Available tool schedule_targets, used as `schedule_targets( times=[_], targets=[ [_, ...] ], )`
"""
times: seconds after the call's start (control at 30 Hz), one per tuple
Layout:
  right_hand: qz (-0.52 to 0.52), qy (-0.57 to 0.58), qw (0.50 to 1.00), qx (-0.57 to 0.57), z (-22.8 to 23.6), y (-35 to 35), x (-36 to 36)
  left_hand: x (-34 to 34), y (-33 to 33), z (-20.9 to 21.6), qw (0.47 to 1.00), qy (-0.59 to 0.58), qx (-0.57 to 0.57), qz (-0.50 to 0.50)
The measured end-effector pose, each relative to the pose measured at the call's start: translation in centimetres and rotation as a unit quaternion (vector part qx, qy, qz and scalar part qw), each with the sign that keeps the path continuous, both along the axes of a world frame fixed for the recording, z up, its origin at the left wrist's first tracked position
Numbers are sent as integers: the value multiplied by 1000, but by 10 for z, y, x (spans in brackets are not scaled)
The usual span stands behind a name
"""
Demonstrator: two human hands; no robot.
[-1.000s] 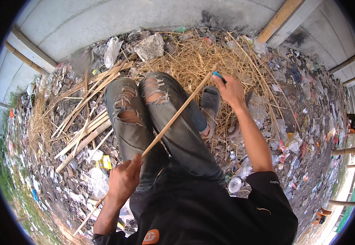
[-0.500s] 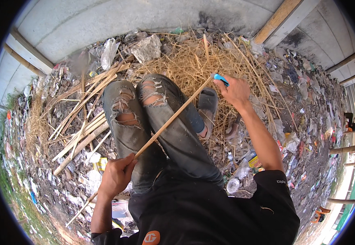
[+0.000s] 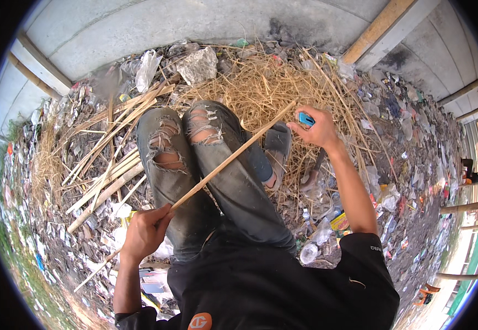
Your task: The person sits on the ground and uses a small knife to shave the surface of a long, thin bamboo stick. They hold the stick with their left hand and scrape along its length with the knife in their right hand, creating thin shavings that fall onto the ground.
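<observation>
My left hand [image 3: 146, 232] is closed around a long, thin bamboo strip [image 3: 233, 157], which slants across my knees from lower left to upper right. Its tail sticks out behind my left wrist. In my right hand [image 3: 318, 130] is a small blue-handled cutter [image 3: 306, 118], gripped near the strip's far end but apart from it; the blade cannot be made out. Below the far end, beside my leg, a sandalled foot [image 3: 277, 151] rests on the ground.
Pale shavings [image 3: 266, 82] are heaped beyond my knees. Several bamboo strips [image 3: 104, 137] lie to the left, near a rock [image 3: 197, 66]. Plastic litter, including a clear cup [image 3: 309, 253], covers the ground. A concrete wall [image 3: 195, 22] runs along the far side, with wooden posts [image 3: 373, 33] against it.
My right hand and the cutter have moved off the strip's tip, slightly right and nearer me. The left hand has drifted a little left and nearer with the strip.
</observation>
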State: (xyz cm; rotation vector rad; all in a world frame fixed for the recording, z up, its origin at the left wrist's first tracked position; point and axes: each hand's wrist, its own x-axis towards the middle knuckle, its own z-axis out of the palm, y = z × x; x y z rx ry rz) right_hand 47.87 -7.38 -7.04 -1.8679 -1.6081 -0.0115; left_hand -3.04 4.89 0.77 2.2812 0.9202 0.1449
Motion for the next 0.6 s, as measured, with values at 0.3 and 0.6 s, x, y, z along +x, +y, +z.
schedule_targets(
  times=[0.3, 0.6],
  targets=[
    [9, -37, 999, -37, 17, 18, -4, -7, 7, -4, 998, -19, 48, -39],
    [36, 242, 967, -76, 0, 10, 5, -31, 21, -5, 992, 9, 110, -56]
  ],
)
